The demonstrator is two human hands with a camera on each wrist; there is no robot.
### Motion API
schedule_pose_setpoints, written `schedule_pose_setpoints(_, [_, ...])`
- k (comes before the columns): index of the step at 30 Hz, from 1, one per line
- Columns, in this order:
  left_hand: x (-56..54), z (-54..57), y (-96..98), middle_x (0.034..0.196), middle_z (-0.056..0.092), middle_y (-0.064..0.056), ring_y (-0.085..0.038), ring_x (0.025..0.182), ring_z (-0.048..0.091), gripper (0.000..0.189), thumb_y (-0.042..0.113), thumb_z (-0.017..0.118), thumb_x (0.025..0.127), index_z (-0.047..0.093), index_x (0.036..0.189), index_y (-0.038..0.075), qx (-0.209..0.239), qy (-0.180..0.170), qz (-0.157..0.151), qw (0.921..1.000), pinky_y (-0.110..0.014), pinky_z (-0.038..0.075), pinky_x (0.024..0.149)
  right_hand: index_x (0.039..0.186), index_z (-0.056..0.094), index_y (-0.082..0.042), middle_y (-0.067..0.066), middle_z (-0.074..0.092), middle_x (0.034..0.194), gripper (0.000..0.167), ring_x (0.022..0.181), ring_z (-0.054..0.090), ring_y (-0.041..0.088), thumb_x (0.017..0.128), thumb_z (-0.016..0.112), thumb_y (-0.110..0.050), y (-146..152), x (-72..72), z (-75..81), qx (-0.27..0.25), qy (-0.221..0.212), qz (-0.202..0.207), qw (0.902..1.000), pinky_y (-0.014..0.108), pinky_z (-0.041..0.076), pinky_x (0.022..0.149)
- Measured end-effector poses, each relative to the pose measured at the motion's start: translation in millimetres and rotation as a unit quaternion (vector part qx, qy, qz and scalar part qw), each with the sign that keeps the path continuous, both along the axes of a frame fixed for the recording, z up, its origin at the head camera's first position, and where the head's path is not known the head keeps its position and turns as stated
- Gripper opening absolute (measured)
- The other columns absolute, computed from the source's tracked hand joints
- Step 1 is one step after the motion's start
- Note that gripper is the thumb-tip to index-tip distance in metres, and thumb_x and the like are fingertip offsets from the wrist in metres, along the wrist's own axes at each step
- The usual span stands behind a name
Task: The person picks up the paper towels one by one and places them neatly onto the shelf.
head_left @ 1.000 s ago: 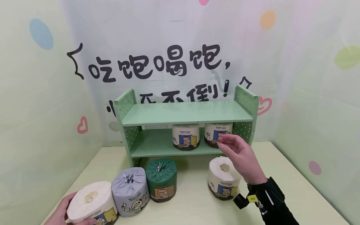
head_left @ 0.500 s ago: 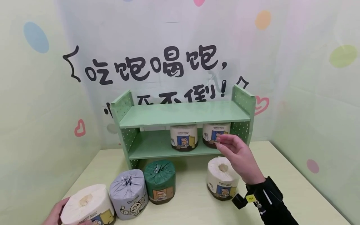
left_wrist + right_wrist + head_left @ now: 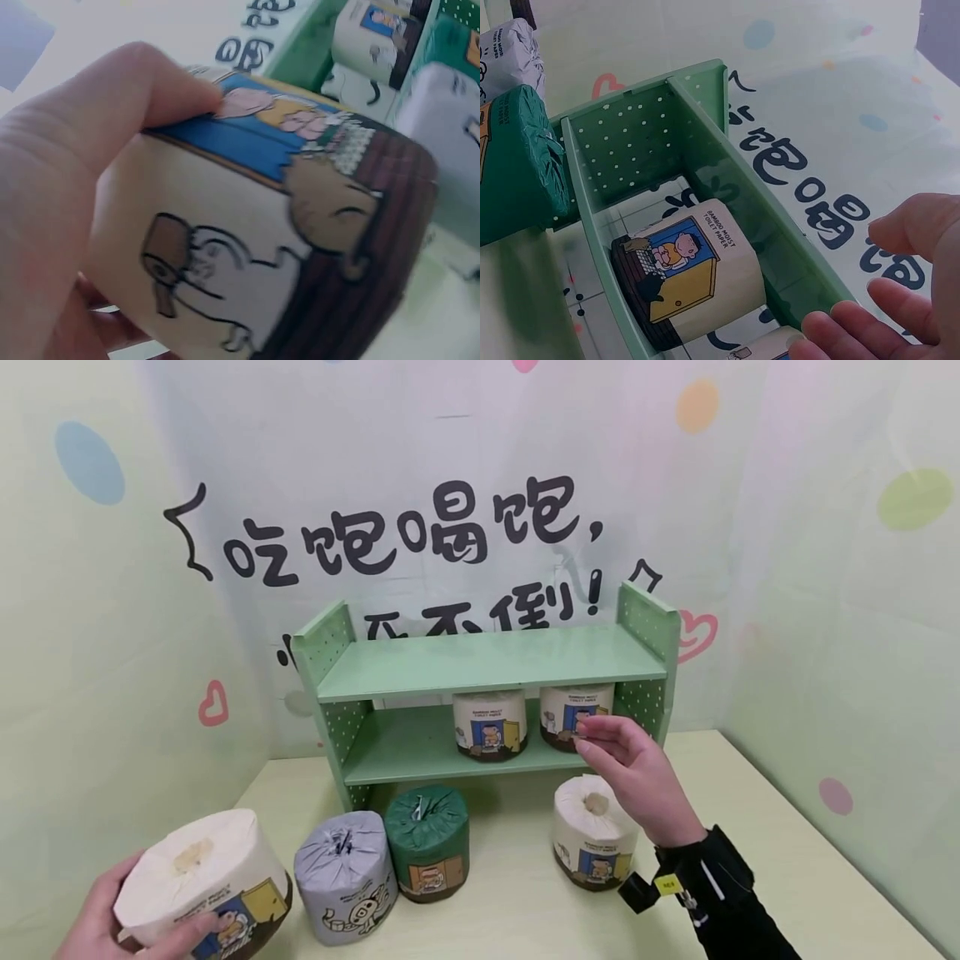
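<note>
My left hand (image 3: 120, 910) grips a cream wrapped toilet roll (image 3: 191, 881), tilted and raised at the lower left. In the left wrist view the thumb presses on the roll's printed side, over the blue door picture. My right hand (image 3: 641, 777) holds nothing, its fingers relaxed in front of the right-hand toilet roll (image 3: 562, 706) on the shelf; I cannot tell whether they touch it. Another cream roll (image 3: 491, 727) stands to its left on the same shelf board. Below my right hand, a further cream roll (image 3: 588, 839) stands on the table.
A green two-tier shelf (image 3: 480, 664) with perforated side panels stands at the table's back. In front of its left side are a grey-lilac wrapped roll (image 3: 345, 877) and a green one (image 3: 427, 843), side by side. Printed cloth walls (image 3: 825, 635) surround the table (image 3: 517, 910).
My left hand has raised the cream roll off the table, shifting it left and tilting it away from the grey-lilac roll. My right hand has hardly moved. The view has shifted slightly.
</note>
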State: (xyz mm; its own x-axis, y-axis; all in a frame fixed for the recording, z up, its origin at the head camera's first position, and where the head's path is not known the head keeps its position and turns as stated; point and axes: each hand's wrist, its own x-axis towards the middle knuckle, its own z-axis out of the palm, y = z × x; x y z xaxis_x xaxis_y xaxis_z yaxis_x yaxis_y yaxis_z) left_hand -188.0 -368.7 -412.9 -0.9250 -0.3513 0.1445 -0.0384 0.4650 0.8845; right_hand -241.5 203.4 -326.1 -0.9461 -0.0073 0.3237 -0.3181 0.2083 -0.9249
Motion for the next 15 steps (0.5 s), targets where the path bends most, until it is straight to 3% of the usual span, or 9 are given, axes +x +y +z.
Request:
schedule_pose_setpoints(5, [-4.1,25.0,13.3,0.129,0.043,0.023,0.016,0.098,0.059,0.105,0.016,0.084,0.098,0.011,0.173,0.029,0.010,0.026,-0.053,0.9982,-0.015,0.062,0.072,0.151,0.053,-0.001,0.020,0.061,0.154,0.047,0.123,0.066,-0.001,0.112,0.067,-0.023,0.6,0.4,0.4,-0.001,0.002,0.001,1.0000,0.012,0.054,0.103])
schedule_pose_setpoints(7, [-6.5,32.6,18.3,0.126,0.049,0.026,0.014,0.099,0.062,0.092,0.015,0.082,0.099,0.021,0.166,0.029,0.006,0.035,-0.070,0.9969,-0.017,0.062,0.073,0.152,0.053,-0.001,0.020,0.061,0.155,0.047,0.123,0.065,-0.002,0.112,0.067,-0.023,0.8,0.7,0.4,0.000,0.002,0.002,1.0000,0.012,0.053,0.103])
schedule_pose_setpoints(11, [-10.7,49.2,33.0,0.124,0.052,0.024,0.014,0.098,0.063,0.084,0.024,0.081,0.101,0.023,0.164,0.024,-0.025,0.014,-0.070,0.9971,-0.018,0.062,0.073,0.152,0.053,-0.001,0.020,0.060,0.155,0.047,0.122,0.065,-0.002,0.112,0.066,-0.023,1.0,1.3,0.7,-0.001,0.005,0.004,1.0000,0.012,0.053,0.103])
schedule_pose_setpoints(15, [-15.0,58.0,48.2,0.123,0.055,0.024,0.016,0.101,0.061,0.091,0.025,0.082,0.101,0.019,0.165,0.009,-0.061,0.030,-0.082,0.9943,-0.015,0.060,0.075,0.151,0.052,0.000,0.021,0.060,0.155,0.046,0.122,0.065,-0.002,0.113,0.066,-0.022,1.3,1.7,0.8,-0.004,0.006,0.005,1.0000,0.012,0.053,0.103])
